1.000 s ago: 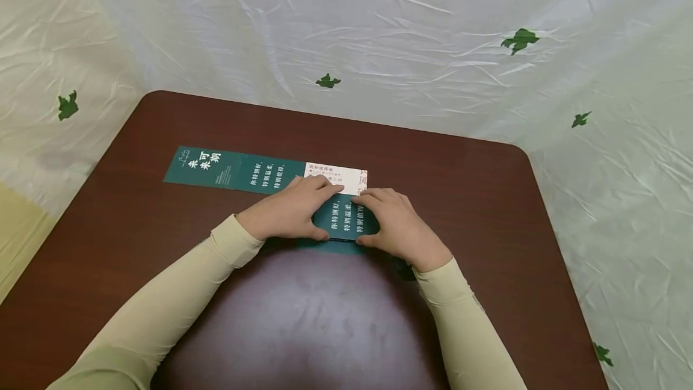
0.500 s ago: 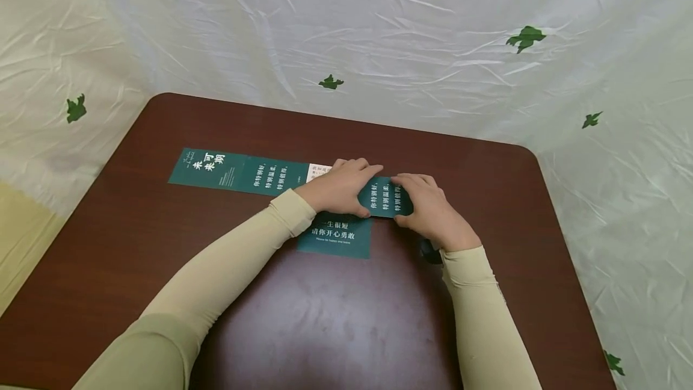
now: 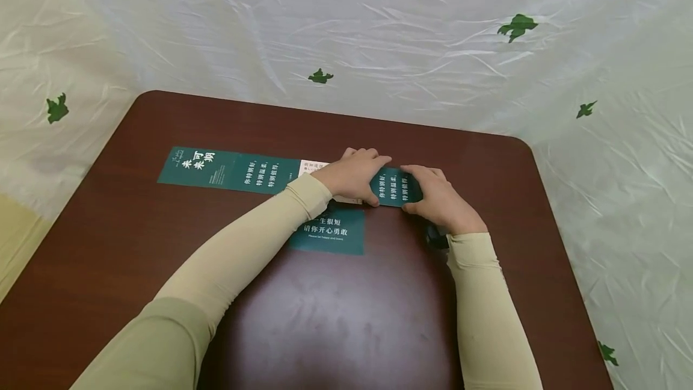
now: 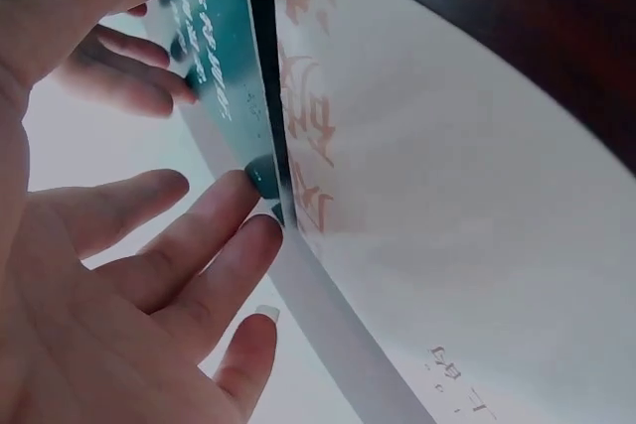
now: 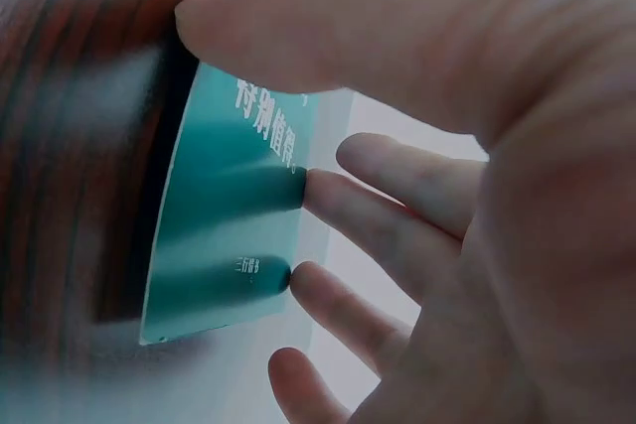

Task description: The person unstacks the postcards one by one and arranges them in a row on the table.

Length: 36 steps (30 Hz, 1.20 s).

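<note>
Green card (white lettering), edges pinched by both hands, brown table beneath

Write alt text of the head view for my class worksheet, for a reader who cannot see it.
A person's left hand and right hand hold a green card with white writing at the right end of a row of cards on a dark brown table. Another green card lies nearer the person, partly hidden by the left sleeve.

Head camera looking down, wrist close-ups sharing green card
</note>
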Motion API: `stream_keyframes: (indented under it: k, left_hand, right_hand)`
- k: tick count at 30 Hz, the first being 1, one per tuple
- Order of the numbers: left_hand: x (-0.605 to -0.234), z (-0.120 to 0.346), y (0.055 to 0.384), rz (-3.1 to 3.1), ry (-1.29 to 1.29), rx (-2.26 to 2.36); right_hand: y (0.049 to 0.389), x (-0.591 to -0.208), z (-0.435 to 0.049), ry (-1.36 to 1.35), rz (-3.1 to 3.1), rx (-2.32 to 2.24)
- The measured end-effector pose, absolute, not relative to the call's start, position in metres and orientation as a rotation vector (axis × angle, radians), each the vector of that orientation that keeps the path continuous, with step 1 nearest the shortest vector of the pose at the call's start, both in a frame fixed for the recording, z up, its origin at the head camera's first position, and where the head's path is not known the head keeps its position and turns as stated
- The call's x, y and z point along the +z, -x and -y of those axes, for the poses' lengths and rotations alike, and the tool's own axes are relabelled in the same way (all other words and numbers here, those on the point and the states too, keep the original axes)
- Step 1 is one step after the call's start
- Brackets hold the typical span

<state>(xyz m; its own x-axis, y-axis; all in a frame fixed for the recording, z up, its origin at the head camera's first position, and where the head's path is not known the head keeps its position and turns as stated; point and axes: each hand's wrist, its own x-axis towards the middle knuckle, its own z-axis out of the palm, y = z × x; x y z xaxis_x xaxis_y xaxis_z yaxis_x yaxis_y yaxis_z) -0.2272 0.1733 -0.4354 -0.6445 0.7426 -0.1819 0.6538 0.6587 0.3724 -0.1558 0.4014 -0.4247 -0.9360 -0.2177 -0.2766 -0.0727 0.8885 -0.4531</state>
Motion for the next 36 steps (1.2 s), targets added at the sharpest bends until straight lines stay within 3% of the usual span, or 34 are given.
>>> stream_keyframes:
  k: [21, 28, 36]
  left_hand:
    - [-0.438, -0.156, 0.220, -2.562, -1.069, 0.496]
    - [-0.438, -0.110, 0.193, -2.619, -1.082, 0.627]
    - [-0.437, -0.034, 0.146, -2.644, -1.019, 0.683]
  right_hand:
    - [0.157, -0.425, -0.396, 0.248, -2.743, -0.643]
    - [0.148, -0.417, -0.380, 0.330, -2.827, -0.658]
    - [0.109, -0.421, -0.333, 0.584, -2.854, -0.542]
